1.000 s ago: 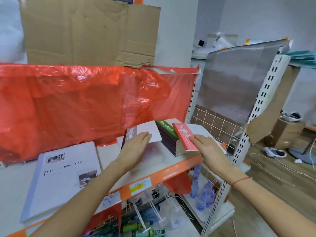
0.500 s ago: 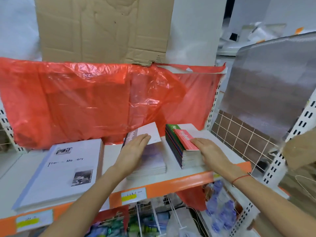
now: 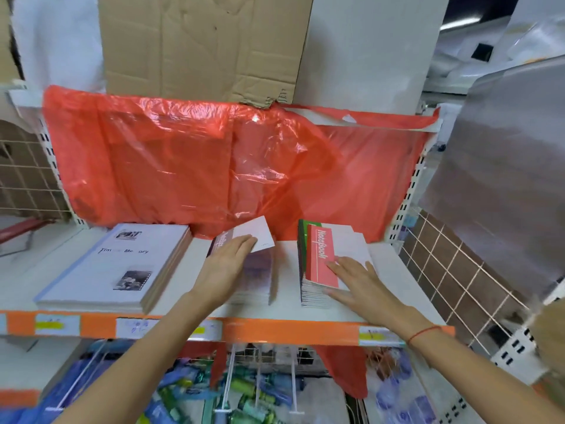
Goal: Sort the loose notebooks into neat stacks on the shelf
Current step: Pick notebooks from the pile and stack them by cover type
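Notebooks sit in three piles on the white shelf [image 3: 287, 304], whose orange front edge [image 3: 293, 330] carries price labels and runs across nearest the viewer. Below that edge, blurred packets hang on wire hooks [image 3: 260, 381]. On the shelf, the right hand [image 3: 356, 278] lies flat with straight fingers on the right stack [image 3: 324, 264], its fingertips on the red cover lettered "Notebook"; a red thread circles that wrist. A green cover shows at the far left corner of this stack. The left hand [image 3: 227, 264] rests palm down, fingers extended, on the middle stack [image 3: 255, 276], whose top white-covered notebook [image 3: 260, 235] lies skewed, its far corner turned out past the pile beneath. The two hands are apart, each pressing its own pile, neither curled round anything. Well to the left lies a larger stack of big pale books [image 3: 122, 267] with a small photo on the cover. Behind all three piles hangs a red plastic sheet [image 3: 229, 166] draped from the upper shelf, and above it stands a flattened cardboard box [image 3: 201, 44]
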The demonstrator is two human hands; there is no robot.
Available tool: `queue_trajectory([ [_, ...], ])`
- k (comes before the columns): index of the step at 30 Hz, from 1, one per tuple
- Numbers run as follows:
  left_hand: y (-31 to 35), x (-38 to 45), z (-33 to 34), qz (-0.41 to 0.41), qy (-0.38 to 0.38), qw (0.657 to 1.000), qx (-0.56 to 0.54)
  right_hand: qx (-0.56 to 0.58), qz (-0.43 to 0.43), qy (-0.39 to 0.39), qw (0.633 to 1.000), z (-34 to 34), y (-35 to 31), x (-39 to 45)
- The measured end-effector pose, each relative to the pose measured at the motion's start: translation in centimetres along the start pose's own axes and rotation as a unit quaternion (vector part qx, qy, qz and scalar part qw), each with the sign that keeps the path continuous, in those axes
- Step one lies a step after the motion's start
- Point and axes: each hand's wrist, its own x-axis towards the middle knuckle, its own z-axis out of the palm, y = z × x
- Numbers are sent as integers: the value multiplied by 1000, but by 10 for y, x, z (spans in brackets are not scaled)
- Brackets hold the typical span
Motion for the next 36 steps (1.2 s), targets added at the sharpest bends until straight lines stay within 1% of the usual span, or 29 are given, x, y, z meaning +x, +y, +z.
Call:
queue_trajectory([
  [5, 14, -7, -5, -32, -5, 999, 37, 11, -32, 3, 999, 1, 9, 7],
  [9, 18, -5, -8, -45, -16, 998, 42, 24, -39, 1, 999, -7, 10, 15],
  [13, 18, -2, -8, -38, -7, 998, 48, 46, -40, -12, 998, -9, 8, 21],
  [18, 18, 0, -5, -32, 5, 998, 58, 57, -34, -3, 998, -8, 9, 26],
  [23, 14, -3, -8, -39, -11, 998, 48, 63, -30, 1, 998, -6, 10, 28],
  [29, 11, -4, -10, -27, 0, 998, 50, 82, -30, 3, 996, -4, 14, 29],
  [36, 12, -1, -8, -31, -3, 998, 45, 82, -36, 2, 996, -1, 18, 30],
])
